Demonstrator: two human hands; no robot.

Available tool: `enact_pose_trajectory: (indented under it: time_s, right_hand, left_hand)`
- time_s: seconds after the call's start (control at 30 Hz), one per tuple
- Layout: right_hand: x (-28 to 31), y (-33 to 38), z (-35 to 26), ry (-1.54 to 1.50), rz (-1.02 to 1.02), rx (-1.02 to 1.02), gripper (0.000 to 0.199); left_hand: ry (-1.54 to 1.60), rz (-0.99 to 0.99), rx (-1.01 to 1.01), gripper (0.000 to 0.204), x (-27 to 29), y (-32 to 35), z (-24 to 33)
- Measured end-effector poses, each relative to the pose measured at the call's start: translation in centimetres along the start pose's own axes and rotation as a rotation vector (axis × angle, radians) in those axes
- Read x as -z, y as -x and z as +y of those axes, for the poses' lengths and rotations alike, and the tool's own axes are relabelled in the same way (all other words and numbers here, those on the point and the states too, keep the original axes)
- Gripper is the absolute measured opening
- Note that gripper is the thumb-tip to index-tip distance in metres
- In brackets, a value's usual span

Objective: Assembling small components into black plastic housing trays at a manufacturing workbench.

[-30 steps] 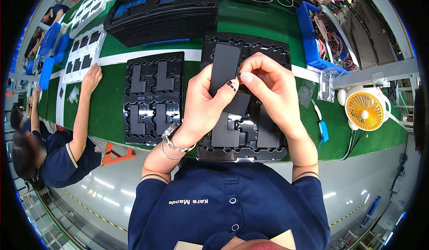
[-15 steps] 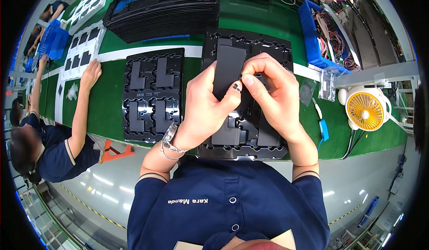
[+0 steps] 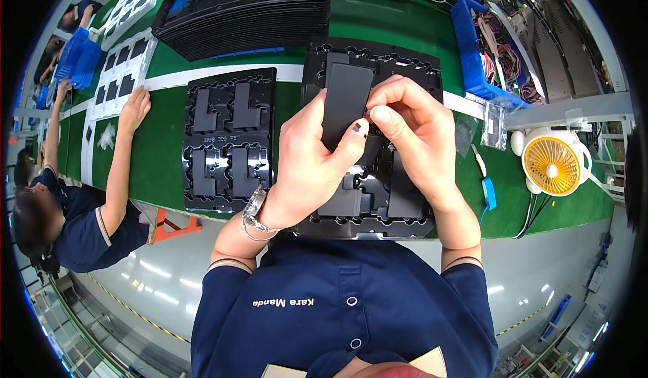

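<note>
My left hand is closed around a flat, black rectangular piece with rounded corners, its thumb across the lower part. At the right edge of that piece is my right hand, thumb and fingertips pinched together. Whatever lies between those fingertips is too small or hidden to make out. Both hands are over a black moulded plastic tray, whose pockets hold more black pieces. Another black tray with several L-shaped black parts lies to the left of my left hand.
A tall stack of black trays stands at the back. To the right are a blue bin of cables, a yellow-and-white fan and a blue-handled tool. At left, a co-worker's hand touches a white tray.
My right fingertips have shifted slightly at the piece's edge, and the thumb has lifted a little. The left hand keeps its grip. The whole view has moved slightly.
</note>
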State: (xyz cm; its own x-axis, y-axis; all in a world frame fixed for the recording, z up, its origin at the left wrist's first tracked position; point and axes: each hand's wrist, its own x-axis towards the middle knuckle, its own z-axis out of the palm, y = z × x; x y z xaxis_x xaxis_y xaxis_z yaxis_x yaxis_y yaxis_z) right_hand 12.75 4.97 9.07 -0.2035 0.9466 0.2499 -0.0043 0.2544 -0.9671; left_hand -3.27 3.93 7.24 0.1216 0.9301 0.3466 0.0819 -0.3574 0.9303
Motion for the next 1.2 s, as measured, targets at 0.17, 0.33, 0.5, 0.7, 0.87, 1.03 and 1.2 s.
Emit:
enact_pose_trajectory:
  time_s: [0.17, 0.33, 0.5, 0.7, 0.87, 1.03, 1.2]
  right_hand:
    - [0.1, 0.0, 0.2, 0.042, 0.017, 0.042, 0.013]
    - [0.1, 0.0, 0.5, 0.108, 0.037, 0.103, 0.012]
    - [0.5, -0.1, 0.5, -0.028, 0.016, 0.046, 0.012]
    - [1.7, -1.3, 1.4, 0.181, 0.011, 0.228, 0.019]
    - [1.5, -0.8, 1.0, 0.175, 0.091, 0.164, 0.02]
    - [1.5, -0.8, 0.6, 0.22, 0.081, 0.139, 0.016]
    - [1.7, -0.5, -0.6, 0.081, -0.057, 0.053, 0.028]
  left_hand:
    - [0.006, -0.008, 0.015, 0.021, -0.2, 0.0, 0.3]
    - [-0.037, 0.017, 0.025, 0.023, -0.6, 0.1, 0.4]
    - [0.121, -0.06, 0.182, 0.021, -0.3, 0.4, 0.7]
    - [1.094, -0.474, 0.798, 0.039, 0.7, 0.0, 1.4]
    - [1.66, -0.786, 0.943, 0.039, 0.9, -0.4, 0.0]
    - [1.791, -0.742, 0.967, 0.037, 1.2, 0.0, -1.0]
    - [0.021, -0.229, 0.333, 0.032, 0.4, 1.1, 0.6]
